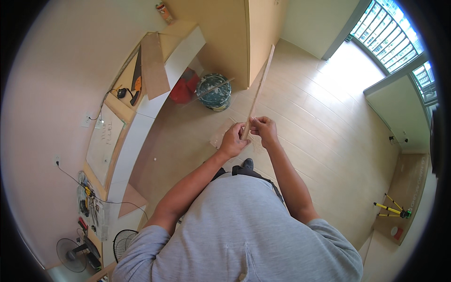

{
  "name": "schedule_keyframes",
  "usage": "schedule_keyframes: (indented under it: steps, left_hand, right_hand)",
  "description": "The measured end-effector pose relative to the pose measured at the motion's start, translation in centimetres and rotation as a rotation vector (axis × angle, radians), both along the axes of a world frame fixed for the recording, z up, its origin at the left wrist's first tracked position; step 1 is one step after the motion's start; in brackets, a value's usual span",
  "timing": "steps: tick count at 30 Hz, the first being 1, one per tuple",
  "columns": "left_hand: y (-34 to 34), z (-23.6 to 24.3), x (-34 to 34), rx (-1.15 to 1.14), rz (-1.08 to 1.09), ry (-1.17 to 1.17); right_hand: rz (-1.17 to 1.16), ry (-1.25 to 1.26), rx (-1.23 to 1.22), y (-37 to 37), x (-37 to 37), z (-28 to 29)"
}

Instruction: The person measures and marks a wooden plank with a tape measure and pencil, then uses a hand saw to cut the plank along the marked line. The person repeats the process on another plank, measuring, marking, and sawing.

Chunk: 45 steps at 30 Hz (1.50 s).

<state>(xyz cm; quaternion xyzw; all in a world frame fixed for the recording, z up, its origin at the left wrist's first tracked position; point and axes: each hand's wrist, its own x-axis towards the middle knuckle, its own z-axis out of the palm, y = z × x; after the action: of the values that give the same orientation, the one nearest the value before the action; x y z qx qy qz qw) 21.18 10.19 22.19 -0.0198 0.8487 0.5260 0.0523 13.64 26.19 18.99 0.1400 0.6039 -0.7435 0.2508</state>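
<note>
A long, thin wooden strip (262, 84) slants up and away from me, its far end close to the edge of the cream cabinet (225, 37). My left hand (233, 142) is wrapped round the strip's near end, thumb on the right side. Just beside it, my right hand (265, 130) is closed in a pinch at the strip's right edge. Whether those right fingertips hold the strip itself or something small against it is too small to tell. Below the hands, a pale, flat board or sheet (217, 137) lies on the floor.
A paint-spattered bucket (220, 102) with a stick across it stands ahead, beside a red container (184, 89). Along the left runs a counter (127, 145) bearing boards, an orange-handled saw (137, 85) and tools (89, 202). A yellow tripod (390, 208) stands far right.
</note>
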Motion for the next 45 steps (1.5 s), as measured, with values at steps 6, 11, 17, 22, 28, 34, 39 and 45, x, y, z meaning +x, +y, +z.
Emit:
schedule_keyframes:
  steps: [6, 11, 17, 22, 28, 34, 39, 45]
  left_hand:
    - [-0.6, -0.8, -0.3, -0.328, -0.012, 0.158]
    - [-2.5, -1.3, -0.5, -0.143, 0.102, 0.208]
    - [-7.9, -0.9, -0.1, 0.086, 0.029, 0.021]
    - [-14.6, -0.3, 1.3, 0.188, -0.053, -0.016]
    - [-22.5, -1.2, 3.0, 0.186, -0.168, -0.086]
    - [-29.1, -1.6, 2.6, 0.452, -0.264, -0.391]
    - [-31.4, -2.1, 2.7, 0.477, -0.268, -0.405]
    - [-32.2, -2.2, 4.7, 0.428, -0.201, -0.322]
  right_hand:
    - [0.040, 0.037, -0.194, -2.1, 0.4, 0.0]
    - [0.001, -0.025, -0.338, -4.4, 0.4, 0.1]
    - [-0.085, -0.026, -0.289, -8.9, 0.2, 0.9]
    - [-0.186, -0.013, -0.221, -11.8, -1.6, 2.1]
    - [-0.389, 0.011, -0.171, -14.3, -1.9, 2.6]
    - [-0.437, 0.099, -0.089, -13.9, -1.4, 4.6]
    - [-0.397, 0.157, -0.204, -13.4, -1.2, 6.6]
    - [-0.504, 0.257, -0.135, -10.2, -4.6, 7.1]
